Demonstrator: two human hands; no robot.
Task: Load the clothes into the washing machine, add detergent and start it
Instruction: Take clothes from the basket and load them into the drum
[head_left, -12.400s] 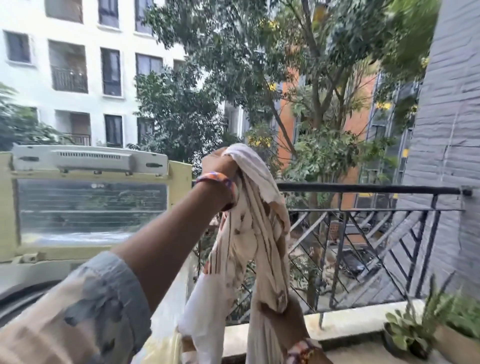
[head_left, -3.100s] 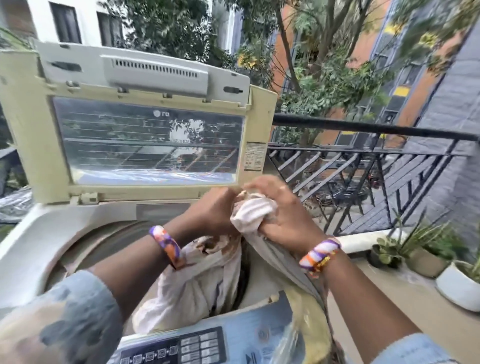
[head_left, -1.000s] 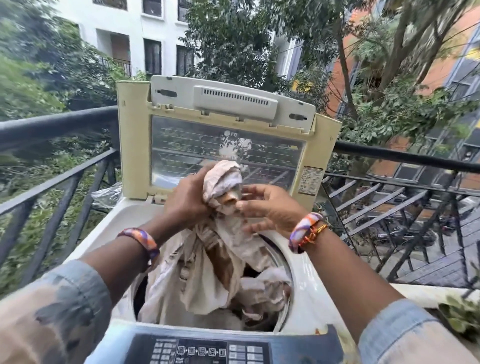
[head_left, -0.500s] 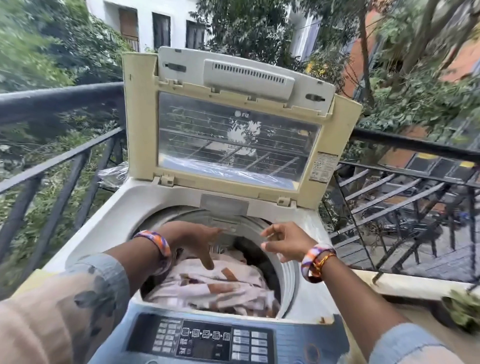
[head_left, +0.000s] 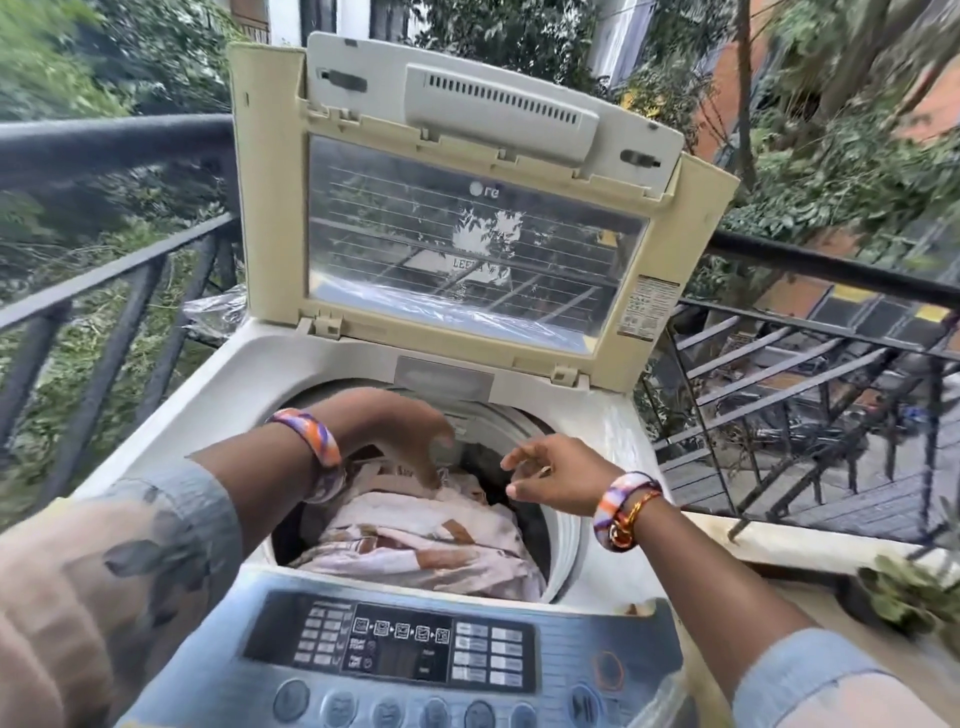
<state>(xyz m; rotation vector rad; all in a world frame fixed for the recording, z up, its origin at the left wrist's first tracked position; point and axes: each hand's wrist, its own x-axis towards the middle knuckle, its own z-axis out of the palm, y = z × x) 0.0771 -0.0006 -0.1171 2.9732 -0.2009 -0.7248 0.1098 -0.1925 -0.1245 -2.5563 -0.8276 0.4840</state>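
A top-loading washing machine (head_left: 602, 441) stands on a balcony with its lid (head_left: 467, 218) raised upright. A cream cloth with brown patches (head_left: 426, 540) lies bunched inside the drum. My left hand (head_left: 395, 431) hovers over the drum, fingers spread and pointing down, fingertips touching the cloth. My right hand (head_left: 556, 478) hangs above the drum's right side, fingers loose, holding nothing. The blue control panel (head_left: 395, 649) with buttons runs along the machine's near edge. No detergent is in view.
Black metal railing (head_left: 114, 260) closes off the balcony on the left and behind the machine, and continues at the right (head_left: 831, 374). A potted plant (head_left: 914, 592) sits on the floor at the right. Trees and buildings lie beyond.
The cloth was lifted in both hands a second ago; it now lies in the drum, released. Both hands stay over the opening, and the left one has dipped toward the cloth.
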